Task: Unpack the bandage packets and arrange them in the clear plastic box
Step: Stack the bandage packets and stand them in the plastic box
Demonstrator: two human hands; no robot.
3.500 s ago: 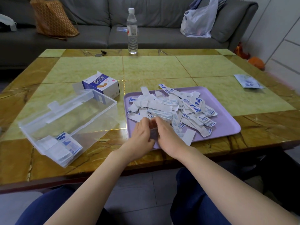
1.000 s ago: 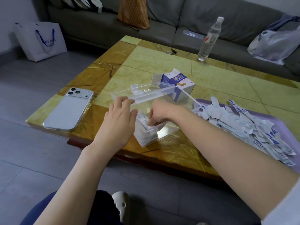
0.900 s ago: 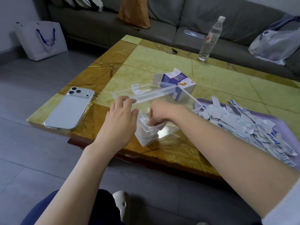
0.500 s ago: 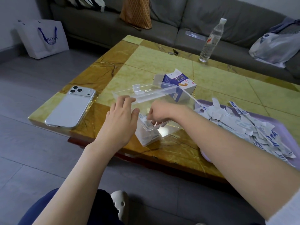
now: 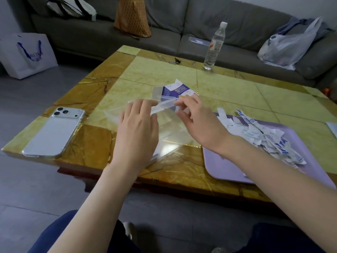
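The clear plastic box (image 5: 171, 136) lies on the table in front of me, its open lid (image 5: 164, 106) raised behind it. My left hand (image 5: 136, 132) rests flat over the box's near left end with straight fingers, and it hides the stacked packets inside. My right hand (image 5: 197, 123) hovers above the box's right side. Its fingers are loosely curled and hold nothing. A heap of white and blue bandage packets (image 5: 264, 136) lies on the purple tray (image 5: 228, 170) at the right. The opened blue bandage carton (image 5: 178, 90) stands just behind the lid.
A white phone (image 5: 52, 132) lies face down at the table's near left corner. A water bottle (image 5: 215, 46) stands at the far edge, with a grey sofa behind it. A small paper sheet (image 5: 332, 126) lies at the right edge.
My right hand has let go of the packets in the box and has lifted out above it. My left hand has stayed on the box's near end.
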